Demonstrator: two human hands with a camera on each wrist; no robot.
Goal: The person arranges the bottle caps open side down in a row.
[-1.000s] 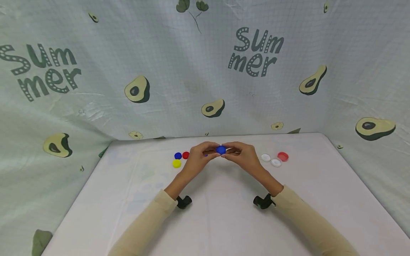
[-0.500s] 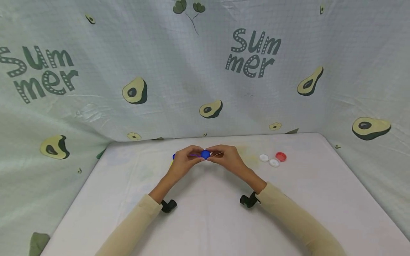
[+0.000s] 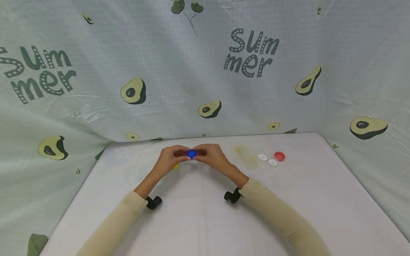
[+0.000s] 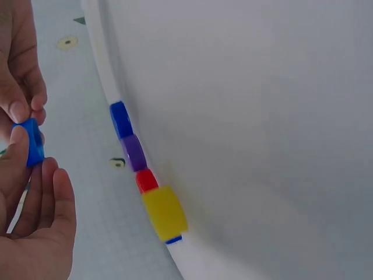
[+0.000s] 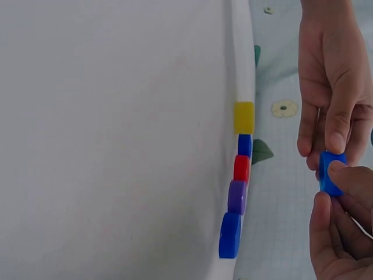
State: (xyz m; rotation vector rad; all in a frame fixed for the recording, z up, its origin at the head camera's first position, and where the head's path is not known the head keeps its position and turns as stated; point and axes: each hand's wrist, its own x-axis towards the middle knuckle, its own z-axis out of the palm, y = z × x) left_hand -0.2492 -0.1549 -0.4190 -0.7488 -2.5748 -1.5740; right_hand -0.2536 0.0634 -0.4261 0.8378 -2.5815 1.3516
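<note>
Between both hands a small round blue cap (image 3: 192,154) is held up over the far part of the table. My left hand (image 3: 167,159) pinches its left side with thumb and fingertips. From the right, my right hand (image 3: 212,155) pinches it the same way. The left wrist view shows the held cap (image 4: 31,142) turned edge-on, with its hollow side partly visible. Behind the hands lies a group of coloured caps: a yellow one (image 4: 165,214), a red one (image 4: 147,181), a purple one (image 4: 134,153) and blue ones (image 4: 121,119). The hands mostly hide this group in the head view.
Two white caps (image 3: 273,162) and a red cap (image 3: 279,156) lie on the table to the right. A white cloth covers the table (image 3: 205,213). Printed curtains (image 3: 173,106) hang along the back and sides.
Both hands have shifted left together, carrying the blue cap between them. They now cover most of the coloured caps on the left that showed earlier.
</note>
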